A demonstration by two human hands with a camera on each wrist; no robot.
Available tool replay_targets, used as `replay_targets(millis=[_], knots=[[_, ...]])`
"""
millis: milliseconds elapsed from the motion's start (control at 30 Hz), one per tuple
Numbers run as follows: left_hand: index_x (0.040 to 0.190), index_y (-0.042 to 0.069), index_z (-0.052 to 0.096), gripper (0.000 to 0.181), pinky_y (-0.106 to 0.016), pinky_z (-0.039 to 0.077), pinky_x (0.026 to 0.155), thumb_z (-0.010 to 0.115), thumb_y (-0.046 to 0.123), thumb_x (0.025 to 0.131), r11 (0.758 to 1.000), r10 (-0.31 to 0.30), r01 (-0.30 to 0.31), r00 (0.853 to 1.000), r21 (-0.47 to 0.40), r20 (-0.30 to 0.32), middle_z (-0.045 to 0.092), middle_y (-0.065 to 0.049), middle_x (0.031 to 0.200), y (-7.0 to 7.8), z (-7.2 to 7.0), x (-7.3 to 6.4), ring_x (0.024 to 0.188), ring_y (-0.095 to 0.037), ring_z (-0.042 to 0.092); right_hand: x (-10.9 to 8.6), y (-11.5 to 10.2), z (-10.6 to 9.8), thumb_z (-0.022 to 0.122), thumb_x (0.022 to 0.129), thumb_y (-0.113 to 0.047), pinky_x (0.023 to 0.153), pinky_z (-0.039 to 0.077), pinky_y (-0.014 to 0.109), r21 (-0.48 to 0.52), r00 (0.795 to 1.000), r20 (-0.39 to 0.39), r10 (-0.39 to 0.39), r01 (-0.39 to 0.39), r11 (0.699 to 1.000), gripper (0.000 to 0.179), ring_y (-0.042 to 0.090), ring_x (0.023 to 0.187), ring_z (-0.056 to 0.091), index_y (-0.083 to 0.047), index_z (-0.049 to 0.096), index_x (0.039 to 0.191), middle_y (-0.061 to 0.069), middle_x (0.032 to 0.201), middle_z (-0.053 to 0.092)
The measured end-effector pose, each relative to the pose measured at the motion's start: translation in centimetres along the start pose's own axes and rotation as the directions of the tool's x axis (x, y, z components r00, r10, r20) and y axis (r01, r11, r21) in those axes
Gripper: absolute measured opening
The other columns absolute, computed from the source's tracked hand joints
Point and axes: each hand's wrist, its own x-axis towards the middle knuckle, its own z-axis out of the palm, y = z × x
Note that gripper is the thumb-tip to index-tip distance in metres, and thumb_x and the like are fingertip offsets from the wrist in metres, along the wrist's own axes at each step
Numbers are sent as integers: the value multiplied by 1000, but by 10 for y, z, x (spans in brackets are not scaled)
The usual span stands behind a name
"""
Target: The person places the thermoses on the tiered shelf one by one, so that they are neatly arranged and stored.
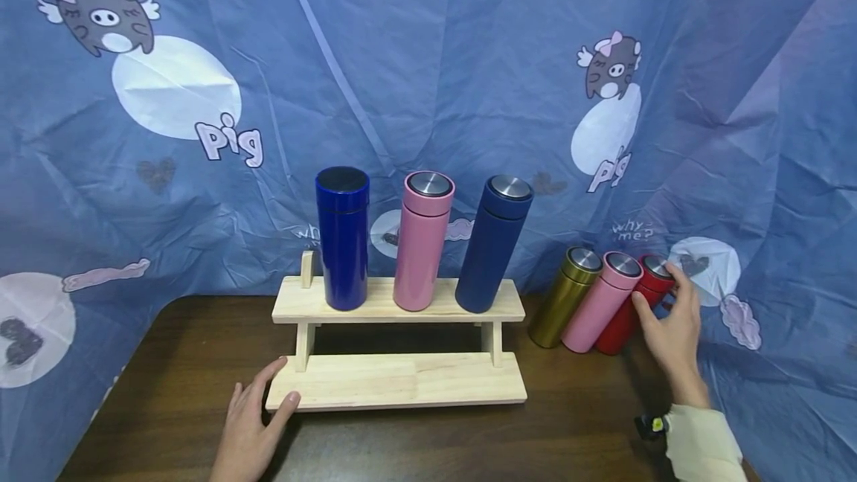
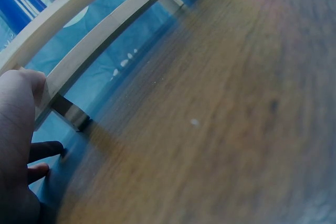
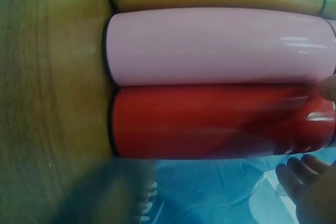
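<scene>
My right hand (image 1: pixel 672 329) grips the red thermos (image 1: pixel 619 323) near its silver-topped lid, thumb on the left and a finger at the lid's far right. In the right wrist view other fingers (image 3: pixel 299 174) stand apart from its side. A pink thermos (image 1: pixel 596 311) stands close against the red one, then a gold thermos (image 1: pixel 565 303). My left hand (image 1: pixel 251 419) holds the left end of a two-tier wooden rack (image 1: pixel 402 381) at the lower board. On the upper board stand a glossy blue thermos (image 1: pixel 344 251), another pink thermos (image 1: pixel 422 251) and a dark blue thermos (image 1: pixel 492 251).
The rack and the bottles at the right stand on a brown wooden table (image 1: pixel 402 445). A blue cloth (image 1: pixel 469 58) printed with pigs hangs close behind and along the right side. A small upright peg (image 1: pixel 306 268) rises at the rack's back left.
</scene>
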Motion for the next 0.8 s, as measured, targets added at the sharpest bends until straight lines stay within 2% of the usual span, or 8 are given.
replay_targets(millis=[133,233,433,567,667,800], knots=[[157,7,54,57,-81,13,128,72,30,108,1000,-3,3,1000,2,-2,60,-27,157,0,0,0,145,-58,51,-1,7,3,80,94,-6,92,36,13,23,1000,28,-14,14,1000,82,10,127,52,-15,44,167,28,155,52],[157,7,54,57,-81,13,128,72,30,108,1000,-3,3,1000,2,-3,60,-27,158,0,0,0,146,-58,51,-1,12,3,81,95,-7,93,36,14,32,999,38,-16,15,999,84,-10,123,41,-17,43,168,25,158,52],[158,7,53,57,-81,13,129,71,30,109,1000,-5,5,1000,-1,-1,59,-28,158,1,-1,0,146,-58,50,-1,14,6,82,95,-5,94,37,14,61,999,32,6,-7,998,84,-14,118,43,-18,44,168,26,151,58],[158,6,53,58,-81,13,128,71,31,109,1000,-13,13,1000,1,6,59,-28,158,1,-1,0,146,-58,50,-1,14,8,84,95,-3,95,42,10,84,1000,8,19,-20,996,83,-13,112,49,-20,46,167,21,144,63],[158,6,53,58,-81,13,128,71,31,109,1000,-17,17,1000,1,7,59,-28,159,2,-1,0,147,-58,50,-2,13,9,84,95,-2,92,45,8,100,999,-9,32,-31,994,82,-12,107,53,-21,48,166,17,142,64],[158,6,53,58,-82,12,128,71,32,109,1000,-20,20,1000,0,12,59,-27,159,2,-1,0,147,-57,49,-4,12,9,86,94,-5,88,46,6,91,998,-44,48,-44,995,81,-13,103,55,-23,51,165,19,142,66]])
